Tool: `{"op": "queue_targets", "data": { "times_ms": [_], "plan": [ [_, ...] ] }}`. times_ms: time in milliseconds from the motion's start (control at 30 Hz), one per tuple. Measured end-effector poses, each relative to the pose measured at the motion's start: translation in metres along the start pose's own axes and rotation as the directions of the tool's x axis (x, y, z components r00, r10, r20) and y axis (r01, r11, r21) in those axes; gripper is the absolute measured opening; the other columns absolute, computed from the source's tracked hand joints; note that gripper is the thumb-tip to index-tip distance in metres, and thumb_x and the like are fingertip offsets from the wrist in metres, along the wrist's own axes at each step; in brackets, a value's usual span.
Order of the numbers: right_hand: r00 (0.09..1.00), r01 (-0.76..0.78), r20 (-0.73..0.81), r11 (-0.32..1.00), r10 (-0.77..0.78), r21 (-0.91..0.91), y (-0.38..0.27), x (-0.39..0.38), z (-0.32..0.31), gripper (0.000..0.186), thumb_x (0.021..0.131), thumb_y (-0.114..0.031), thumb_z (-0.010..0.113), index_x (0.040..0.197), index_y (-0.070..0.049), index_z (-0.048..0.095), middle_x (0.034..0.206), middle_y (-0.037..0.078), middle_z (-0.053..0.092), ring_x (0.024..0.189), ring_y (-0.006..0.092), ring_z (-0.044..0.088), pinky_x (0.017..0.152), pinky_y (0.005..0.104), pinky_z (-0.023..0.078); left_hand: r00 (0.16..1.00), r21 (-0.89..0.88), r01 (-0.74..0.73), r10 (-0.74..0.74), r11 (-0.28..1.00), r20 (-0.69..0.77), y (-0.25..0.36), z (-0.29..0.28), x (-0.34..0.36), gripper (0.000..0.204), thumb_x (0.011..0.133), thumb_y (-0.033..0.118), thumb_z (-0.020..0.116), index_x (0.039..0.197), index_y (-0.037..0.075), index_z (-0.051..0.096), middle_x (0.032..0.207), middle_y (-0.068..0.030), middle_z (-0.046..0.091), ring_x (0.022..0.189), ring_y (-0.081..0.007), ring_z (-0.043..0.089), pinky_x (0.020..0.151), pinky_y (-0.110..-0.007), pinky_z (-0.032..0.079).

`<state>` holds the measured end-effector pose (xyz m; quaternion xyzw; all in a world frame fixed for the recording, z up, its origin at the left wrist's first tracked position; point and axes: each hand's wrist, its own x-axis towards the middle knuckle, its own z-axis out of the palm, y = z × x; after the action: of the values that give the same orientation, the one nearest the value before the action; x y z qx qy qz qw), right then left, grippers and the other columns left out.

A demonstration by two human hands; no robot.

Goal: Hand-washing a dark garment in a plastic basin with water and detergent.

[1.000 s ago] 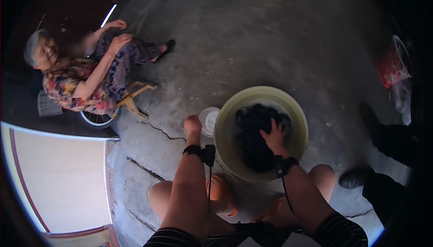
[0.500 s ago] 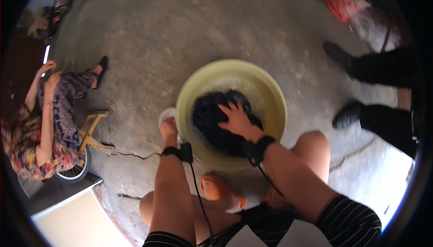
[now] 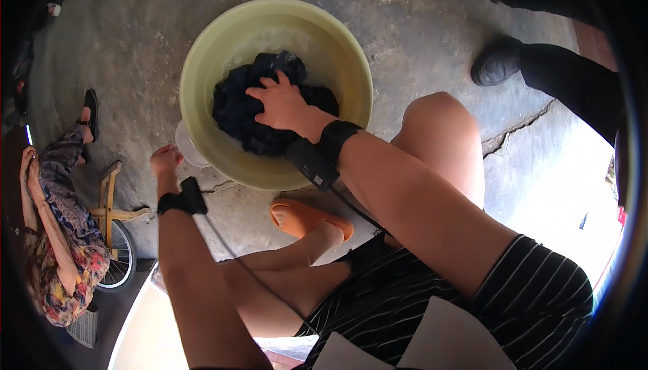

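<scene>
A pale green basin (image 3: 356, 98) holds dark wet cloth (image 3: 236, 117) in sudsy water. My right hand (image 3: 280, 103) lies on the cloth with its fingers spread and slightly bent. Outside the basin's left side, my left hand (image 3: 167, 159) is raised with its fingers curled closed; whatever is in them, if anything, I cannot make out. Just beyond that hand a small pale, translucent dish (image 3: 192, 147) sits partly hidden behind the basin's rim. Both my wrists carry black straps with small devices and cables.
A person (image 3: 71, 262) in floral clothes sits at left on a wooden folding seat (image 3: 108, 194), near a spoked wheel (image 3: 121, 269). Another person's black shoe (image 3: 493, 63) and dark trouser legs are at right. An orange slipper (image 3: 304, 220) is below the basin, on cracked concrete (image 3: 513, 134).
The view has swung, so the basin appears higher and further left. My left hand has drawn back from the small dish. My right hand still lies spread on the cloth.
</scene>
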<state>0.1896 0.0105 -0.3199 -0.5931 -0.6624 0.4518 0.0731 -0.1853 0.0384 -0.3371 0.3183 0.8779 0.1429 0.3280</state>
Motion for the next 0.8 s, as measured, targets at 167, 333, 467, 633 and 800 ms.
{"op": "queue_targets", "data": {
  "times_ms": [167,333,467,633,800],
  "plan": [
    [0.998,0.063,-0.004,0.990,-0.063,0.130,0.010,0.004,0.006,0.059,0.069,-0.025,0.069,0.124,-0.021,0.050,0.135,0.011,0.035,0.128,0.0417,0.020,0.097,0.0570,0.030,0.914,0.020,-0.179,0.159,0.984,0.373,0.129,-0.032,-0.084,0.025,0.075,0.010,0.064,0.096,-0.005,0.060,0.080,-0.0105,0.062,0.064,-0.0168,0.061,0.058,-0.027,0.053],
    [0.957,0.273,-0.171,0.930,-0.235,0.246,0.034,0.017,0.013,0.044,0.068,-0.018,0.065,0.111,-0.013,0.058,0.123,0.014,0.047,0.119,0.0407,0.035,0.096,0.0469,0.035,0.666,-0.076,-0.203,0.194,0.976,0.720,0.205,0.023,-0.178,0.028,0.079,0.009,0.060,0.102,-0.007,0.058,0.085,-0.0109,0.062,0.071,-0.0171,0.062,0.063,-0.028,0.054],
    [0.941,0.287,-0.299,0.842,-0.159,0.457,0.038,0.014,-0.007,0.037,0.068,-0.013,0.061,0.104,-0.009,0.060,0.112,0.016,0.052,0.108,0.0384,0.045,0.096,0.0411,0.036,0.633,-0.051,-0.124,0.119,0.991,0.765,0.190,0.073,-0.175,0.033,0.086,0.013,0.049,0.117,-0.001,0.051,0.100,-0.0172,0.059,0.086,-0.0224,0.061,0.073,-0.033,0.052],
    [0.794,0.058,-0.564,0.896,0.226,0.440,0.056,0.019,0.001,0.043,0.075,-0.022,0.059,0.115,-0.008,0.054,0.115,0.019,0.050,0.109,0.0355,0.047,0.096,0.0376,0.035,0.630,0.336,-0.750,0.461,0.570,0.625,0.138,0.130,-0.136,0.062,0.083,0.036,0.053,0.135,0.010,0.029,0.129,-0.0305,0.033,0.118,-0.0420,0.037,0.096,-0.050,0.031],
    [0.955,-0.072,-0.120,0.601,0.273,0.796,0.065,0.019,-0.009,0.052,0.086,-0.040,0.052,0.130,-0.013,0.042,0.130,0.016,0.041,0.117,0.0320,0.043,0.099,0.0365,0.033,0.684,0.179,-0.637,0.444,0.750,0.579,0.143,0.166,-0.137,0.067,0.066,0.025,0.070,0.125,0.008,0.043,0.126,-0.0284,0.037,0.115,-0.0395,0.043,0.095,-0.038,0.036]
  ]
}}
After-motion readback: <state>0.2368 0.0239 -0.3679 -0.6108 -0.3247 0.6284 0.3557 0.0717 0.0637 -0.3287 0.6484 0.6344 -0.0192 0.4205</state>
